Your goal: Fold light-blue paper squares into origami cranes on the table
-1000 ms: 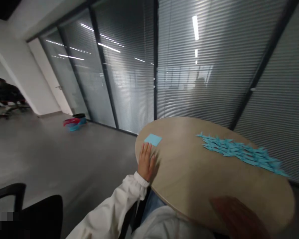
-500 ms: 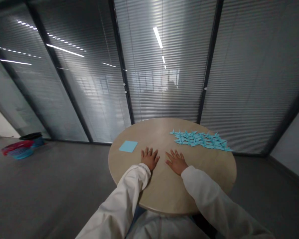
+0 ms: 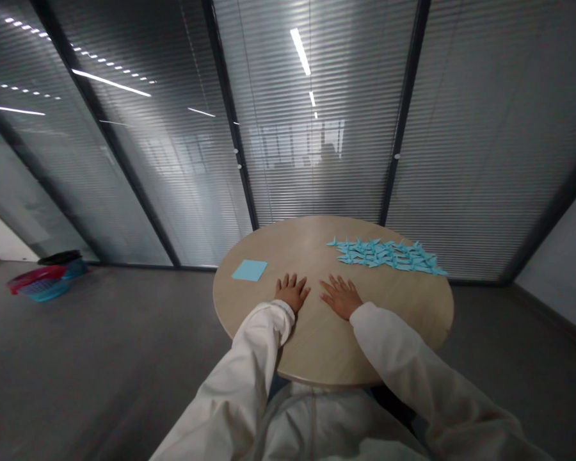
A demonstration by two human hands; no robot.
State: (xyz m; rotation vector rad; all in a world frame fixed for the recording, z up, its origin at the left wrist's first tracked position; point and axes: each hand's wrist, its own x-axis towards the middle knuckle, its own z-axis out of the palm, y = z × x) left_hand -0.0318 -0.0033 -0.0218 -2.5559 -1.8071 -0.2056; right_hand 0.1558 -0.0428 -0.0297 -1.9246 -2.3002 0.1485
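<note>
Well, left hand (image 3: 292,292), right hand (image 3: 341,298) flat, open, gripping nothing, near table (image 3: 413,314) edge, bare wood between

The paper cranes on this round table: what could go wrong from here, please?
The right hand rests close to the blue origami cranes, which lie packed together, so a careless slide of it could push them out of place. The blue paper square lies near the edge of the round table, so it might slip off to the floor. The loose white sleeve could also drag across the tabletop and catch the paper.
</note>
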